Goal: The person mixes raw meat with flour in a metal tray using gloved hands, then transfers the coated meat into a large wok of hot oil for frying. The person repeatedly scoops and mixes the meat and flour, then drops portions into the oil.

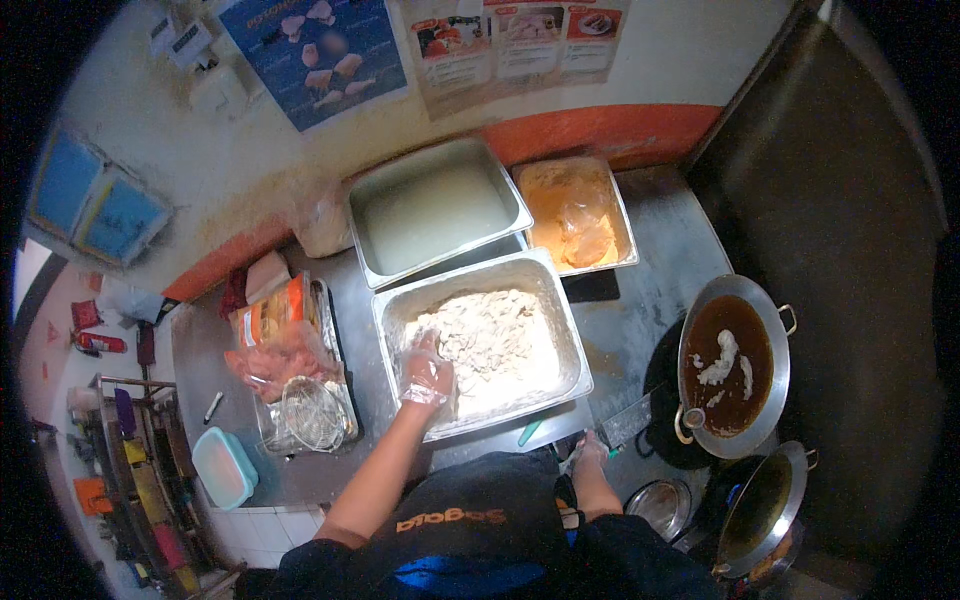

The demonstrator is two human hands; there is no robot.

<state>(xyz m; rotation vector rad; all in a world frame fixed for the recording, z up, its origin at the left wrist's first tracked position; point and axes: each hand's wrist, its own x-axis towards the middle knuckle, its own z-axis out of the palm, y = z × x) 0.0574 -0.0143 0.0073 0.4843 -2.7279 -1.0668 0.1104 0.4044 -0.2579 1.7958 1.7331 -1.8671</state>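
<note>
My left hand (pixel 429 371), in a clear plastic glove, is inside a steel pan (pixel 574 337) at its left side. Its fingers are partly spread against a heap of flour-coated pieces (pixel 487 337), and nothing shows in its grasp. My right hand (pixel 589 448), also gloved, is low by the front edge of the table. Beside it lie a broad metal blade (pixel 628 420) and a bit of green handle (pixel 614 454); whether the fingers grip them is unclear. Another green handle (pixel 531 432) sticks out just below the pan.
Behind stand a pan of cloudy liquid (pixel 435 210) and a pan of orange powder (pixel 555 195). Left are a wire strainer (pixel 315 412), bagged raw meat (pixel 277 364) and a lidded tub (pixel 223 466). At right, a wok of brown oil (pixel 731 322) holds pale battered pieces; a second wok (pixel 765 510) sits nearer.
</note>
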